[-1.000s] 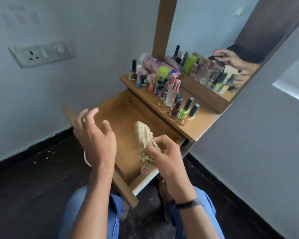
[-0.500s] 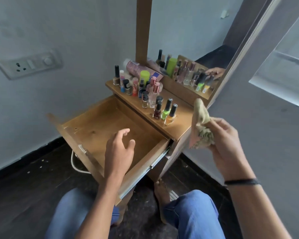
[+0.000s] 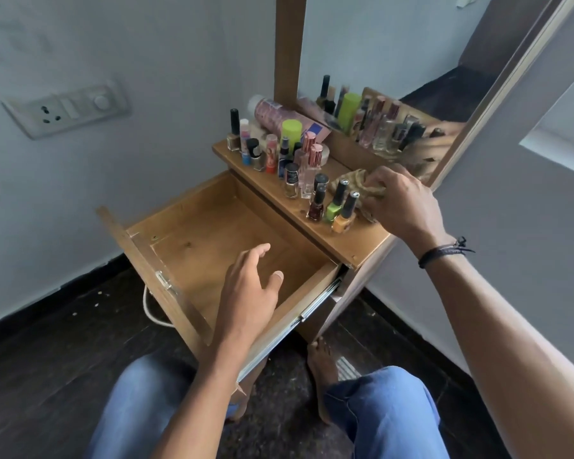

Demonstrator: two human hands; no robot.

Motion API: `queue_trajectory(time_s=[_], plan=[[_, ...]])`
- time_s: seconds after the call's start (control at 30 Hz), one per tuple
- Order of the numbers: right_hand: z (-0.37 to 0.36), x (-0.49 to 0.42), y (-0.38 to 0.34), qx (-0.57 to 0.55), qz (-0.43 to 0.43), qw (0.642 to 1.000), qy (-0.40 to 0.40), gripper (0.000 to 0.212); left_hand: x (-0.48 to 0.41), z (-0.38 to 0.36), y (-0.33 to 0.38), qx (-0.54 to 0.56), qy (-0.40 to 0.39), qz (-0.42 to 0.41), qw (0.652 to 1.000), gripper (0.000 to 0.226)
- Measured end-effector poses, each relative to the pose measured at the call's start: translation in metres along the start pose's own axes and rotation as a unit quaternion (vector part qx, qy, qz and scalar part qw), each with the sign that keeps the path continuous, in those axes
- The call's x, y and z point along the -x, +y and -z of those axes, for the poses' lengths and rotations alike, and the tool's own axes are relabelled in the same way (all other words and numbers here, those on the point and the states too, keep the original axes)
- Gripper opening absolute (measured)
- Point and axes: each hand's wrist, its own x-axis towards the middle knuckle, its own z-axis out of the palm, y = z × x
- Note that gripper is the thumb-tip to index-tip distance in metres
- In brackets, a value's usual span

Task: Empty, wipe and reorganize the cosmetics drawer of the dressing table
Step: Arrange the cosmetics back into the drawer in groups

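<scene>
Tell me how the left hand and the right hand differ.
The left hand is open and holds nothing; the right hand grips a beige cloth. The left hangs over the open drawer, the right over the tabletop. The right wrist wears a black band, the left none. Both are palm down.

The drawer (image 3: 206, 233) is made of smooth, matt wood and fitted with a shiny metal rail (image 3: 317, 301); the cloth (image 3: 358, 180) is coarsely woven.
</scene>
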Motion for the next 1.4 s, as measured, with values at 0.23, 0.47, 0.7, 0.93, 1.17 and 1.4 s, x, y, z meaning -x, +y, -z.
queue_trajectory(time_s=[0.23, 0.47, 0.7, 0.93, 1.17, 1.4], plan=[[0.013, 0.038, -0.016, -0.141, -0.059, 0.979, 0.135, 0.028, -0.001, -0.006, 0.002, -0.006, 0.006, 0.003, 1.000, 0.048], [-0.009, 0.069, -0.055, -0.314, -0.177, 0.925, 0.123, 0.045, -0.001, -0.009, 0.002, 0.002, 0.009, 0.009, 1.000, 0.048], [-0.032, 0.063, -0.058, -0.283, -0.127, 0.950, 0.030, 0.042, -0.002, -0.008, 0.004, 0.013, 0.013, 0.014, 1.000, 0.049], [-0.051, 0.050, -0.064, -0.230, -0.132, 0.959, 0.099, 0.029, -0.002, -0.006, 0.002, 0.034, 0.014, 0.016, 0.999, 0.048], [-0.045, 0.051, -0.064, -0.240, -0.155, 0.952, 0.107, 0.028, -0.004, -0.005, 0.002, 0.047, 0.024, 0.017, 0.998, 0.046], [-0.033, 0.064, -0.064, -0.245, -0.171, 0.944, 0.141, 0.029, -0.004, -0.003, 0.002, 0.093, 0.037, 0.019, 0.995, 0.042]])
